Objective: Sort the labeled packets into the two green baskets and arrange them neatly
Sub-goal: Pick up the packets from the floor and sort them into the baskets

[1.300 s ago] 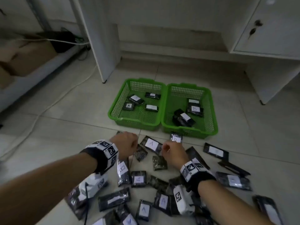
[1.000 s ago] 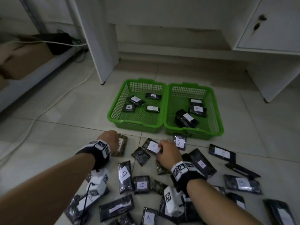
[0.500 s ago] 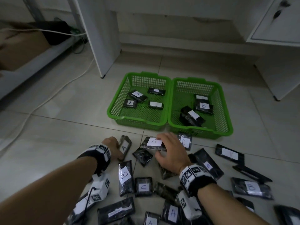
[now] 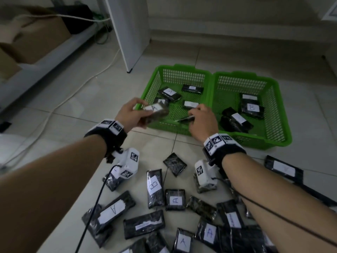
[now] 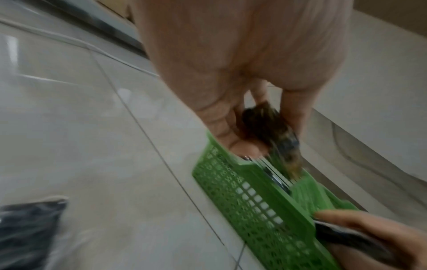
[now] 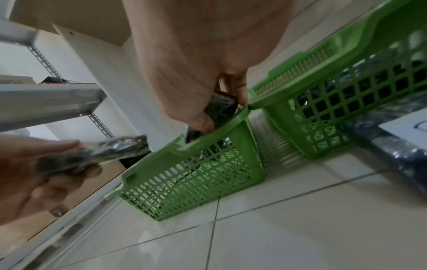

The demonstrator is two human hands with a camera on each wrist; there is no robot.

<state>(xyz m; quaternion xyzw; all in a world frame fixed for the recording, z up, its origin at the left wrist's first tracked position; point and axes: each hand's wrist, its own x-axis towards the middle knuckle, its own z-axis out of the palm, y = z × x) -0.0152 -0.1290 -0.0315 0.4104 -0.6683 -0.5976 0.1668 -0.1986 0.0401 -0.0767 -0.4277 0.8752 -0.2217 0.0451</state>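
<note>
Floor [image 4: 91, 99] carries two green baskets side by side. Left basket [image 4: 148, 88] holds A-labeled packets; right basket [image 4: 273, 99] holds B-labeled ones. Loose packets [image 4: 155, 187] lie scattered on the floor nearer the person, A and B mixed. Left hand [image 4: 127, 114] grips an A packet [image 4: 155, 111] at the left basket's near-left corner, its long axis roughly level and running left to right, projecting from the fingers over the rim. Right hand [image 4: 202, 119] pinches a second packet [image 4: 186, 118], label not readable, just over the near rim of the left basket close to the divide between baskets. Both held packets sit above the left basket's near edge, so release likely needs only a short forward-down drop; the left hand's is clearly an A match.
</note>
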